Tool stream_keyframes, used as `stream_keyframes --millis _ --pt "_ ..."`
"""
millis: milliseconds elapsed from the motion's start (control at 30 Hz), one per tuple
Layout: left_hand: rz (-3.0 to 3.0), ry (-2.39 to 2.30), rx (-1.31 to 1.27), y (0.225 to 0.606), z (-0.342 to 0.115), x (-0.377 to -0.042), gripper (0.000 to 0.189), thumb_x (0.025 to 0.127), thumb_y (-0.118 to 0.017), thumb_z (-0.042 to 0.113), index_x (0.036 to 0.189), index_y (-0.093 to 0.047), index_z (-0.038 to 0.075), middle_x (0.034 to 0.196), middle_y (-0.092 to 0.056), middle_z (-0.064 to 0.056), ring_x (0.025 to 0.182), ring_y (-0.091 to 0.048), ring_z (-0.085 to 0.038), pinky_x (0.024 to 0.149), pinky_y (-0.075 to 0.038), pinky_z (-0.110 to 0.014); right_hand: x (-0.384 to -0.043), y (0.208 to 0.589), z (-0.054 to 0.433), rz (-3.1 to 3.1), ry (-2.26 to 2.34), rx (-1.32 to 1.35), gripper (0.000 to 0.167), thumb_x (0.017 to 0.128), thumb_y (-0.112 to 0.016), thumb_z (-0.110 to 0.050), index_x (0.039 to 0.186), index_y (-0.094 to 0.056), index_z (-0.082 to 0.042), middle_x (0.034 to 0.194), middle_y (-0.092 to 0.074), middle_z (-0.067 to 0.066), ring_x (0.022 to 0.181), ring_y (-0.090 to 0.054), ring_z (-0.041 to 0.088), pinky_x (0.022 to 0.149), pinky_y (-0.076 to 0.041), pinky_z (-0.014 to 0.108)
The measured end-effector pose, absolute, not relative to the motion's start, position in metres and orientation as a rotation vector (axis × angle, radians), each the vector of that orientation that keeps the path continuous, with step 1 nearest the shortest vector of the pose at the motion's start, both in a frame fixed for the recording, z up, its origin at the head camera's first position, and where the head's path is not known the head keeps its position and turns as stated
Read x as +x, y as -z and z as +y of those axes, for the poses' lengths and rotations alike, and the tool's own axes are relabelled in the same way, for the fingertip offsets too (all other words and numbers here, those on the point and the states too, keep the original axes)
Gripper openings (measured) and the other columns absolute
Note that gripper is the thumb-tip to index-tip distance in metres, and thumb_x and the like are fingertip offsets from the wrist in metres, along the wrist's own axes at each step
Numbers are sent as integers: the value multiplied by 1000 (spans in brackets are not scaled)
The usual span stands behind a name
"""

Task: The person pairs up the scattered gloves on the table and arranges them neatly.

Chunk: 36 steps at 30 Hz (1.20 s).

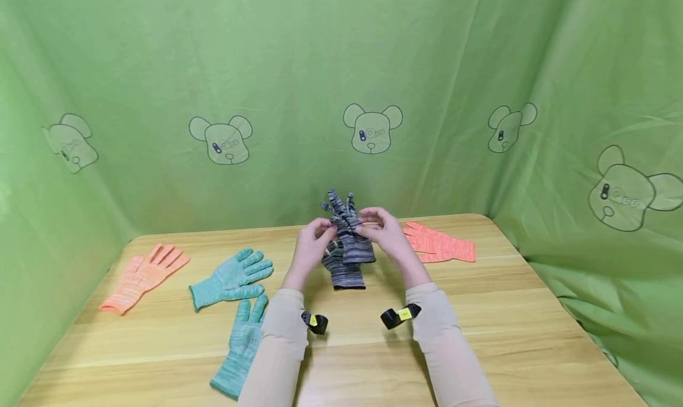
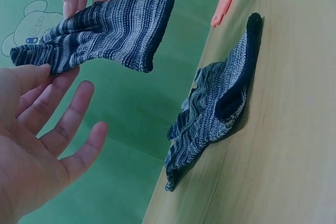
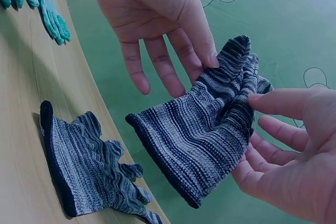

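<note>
A black-and-grey striped knit glove is held up off the table between both hands, its fingers upward and its cuff downward. My left hand pinches one side of it between thumb and index finger; the other fingers spread loosely, as the left wrist view shows. On the opposite side my right hand pinches the glove with thumb and fingers. A second striped glove lies on the table below the held one, partly hidden by it in the head view.
Two teal gloves and an orange glove lie to the left on the wooden table. Coral-pink gloves, apparently overlapping, lie behind my right wrist. A green curtain with bear-face drawings surrounds the table's back and sides.
</note>
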<state>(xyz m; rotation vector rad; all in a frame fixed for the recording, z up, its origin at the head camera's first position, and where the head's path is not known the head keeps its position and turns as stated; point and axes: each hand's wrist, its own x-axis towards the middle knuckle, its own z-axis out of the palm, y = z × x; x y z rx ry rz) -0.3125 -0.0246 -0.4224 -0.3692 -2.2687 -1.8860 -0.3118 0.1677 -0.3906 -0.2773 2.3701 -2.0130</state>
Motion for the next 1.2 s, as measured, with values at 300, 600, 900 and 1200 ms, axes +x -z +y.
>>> stream_keyframes --millis 300,600,900,1200 --pt "-2270 1908 -358 426 -26 -316 17 94 -61 10 105 -64 -4 97 -71 -26 91 -68 -43 74 -55 -36 -313 393 169 2327 2070 -246 52 85 -65 3 134 -47 5 132 -54 25 90 -61 4 80 -53 19" --pt "-2302 1909 -334 426 -30 -316 18 94 -60 8 105 -63 -5 99 -71 -25 84 -71 -33 83 -58 -43 -314 397 169 2335 2021 -202 51 85 -65 3 134 -48 4 130 -54 22 87 -60 5 81 -54 20" --pt "-2326 1910 -352 429 -34 -315 18 95 -60 8 104 -62 -7 98 -71 -27 91 -68 -47 88 -56 -49 -318 404 171 2364 1997 -191 47 85 -65 4 130 -52 5 130 -55 25 86 -59 6 82 -54 21" --pt "-2379 1900 -328 436 -39 -319 19 95 -60 9 105 -63 -6 97 -70 -30 84 -71 -38 90 -54 -53 -320 408 169 2304 2008 -121 45 85 -62 7 129 -52 5 128 -54 21 86 -59 8 80 -56 22"
